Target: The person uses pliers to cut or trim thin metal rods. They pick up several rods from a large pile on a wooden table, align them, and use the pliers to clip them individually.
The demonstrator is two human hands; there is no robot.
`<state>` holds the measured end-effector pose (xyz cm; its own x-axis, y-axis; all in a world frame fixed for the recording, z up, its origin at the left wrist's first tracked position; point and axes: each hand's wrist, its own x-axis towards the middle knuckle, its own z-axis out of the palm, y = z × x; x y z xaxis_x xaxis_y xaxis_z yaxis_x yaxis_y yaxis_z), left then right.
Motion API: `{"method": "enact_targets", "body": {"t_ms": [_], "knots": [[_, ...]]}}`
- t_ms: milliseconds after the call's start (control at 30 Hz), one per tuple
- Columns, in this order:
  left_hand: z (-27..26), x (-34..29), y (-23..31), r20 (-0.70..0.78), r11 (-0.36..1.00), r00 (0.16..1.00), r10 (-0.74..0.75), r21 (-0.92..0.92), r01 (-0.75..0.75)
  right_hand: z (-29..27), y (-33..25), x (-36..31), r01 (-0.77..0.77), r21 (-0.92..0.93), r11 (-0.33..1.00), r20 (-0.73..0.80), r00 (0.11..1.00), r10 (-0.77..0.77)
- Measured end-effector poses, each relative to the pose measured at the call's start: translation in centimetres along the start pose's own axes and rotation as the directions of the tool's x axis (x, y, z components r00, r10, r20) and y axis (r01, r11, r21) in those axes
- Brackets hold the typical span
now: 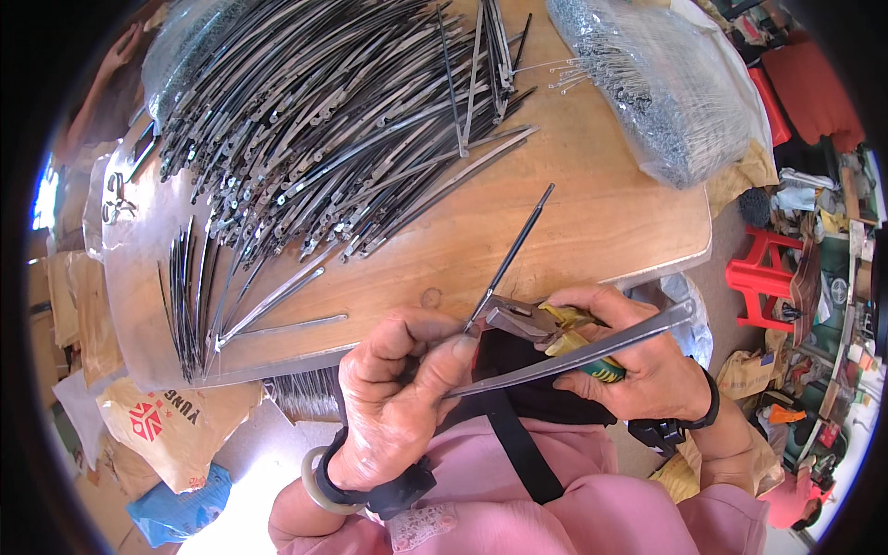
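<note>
Lying beyond the pliers (544,326), a clear bag (680,168) holds thin wires (638,76).

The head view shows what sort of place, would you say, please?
Probably a workshop: metal-looking strips heaped on a wooden table, bagged wire parts, and pliers in the right hand.

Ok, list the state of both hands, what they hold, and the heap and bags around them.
Left hand: closed on the upper dark strip
Right hand: closed around the pliers
Pliers: nose at the upper dark strip; bite unclear
Upper dark strip: tilted
Lower dark strip: gently curved
Metal strips: heaped
Clear bag: wires poking out
Blue bag: crumpled
</note>
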<state>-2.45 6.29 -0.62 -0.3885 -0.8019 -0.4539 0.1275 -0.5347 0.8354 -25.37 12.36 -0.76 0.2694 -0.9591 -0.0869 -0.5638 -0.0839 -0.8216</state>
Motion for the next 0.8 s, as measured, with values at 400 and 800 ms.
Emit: {"method": "enact_targets", "body": {"t_ms": [400,800], "knots": [[-1.7,-0.1,0.1,-0.044,0.983,0.990,0.137,0.128,-0.130,1.0,-1.0,2.0,0.262,-0.268,0.927,0.099,0.965,-0.244],[-10.4,-0.9,4.0,-0.355,0.816,0.843,0.405,0.556,-0.158,-5.8,-0.2,8.4,0.114,-0.561,0.820,-0.123,0.968,-0.219]]}}
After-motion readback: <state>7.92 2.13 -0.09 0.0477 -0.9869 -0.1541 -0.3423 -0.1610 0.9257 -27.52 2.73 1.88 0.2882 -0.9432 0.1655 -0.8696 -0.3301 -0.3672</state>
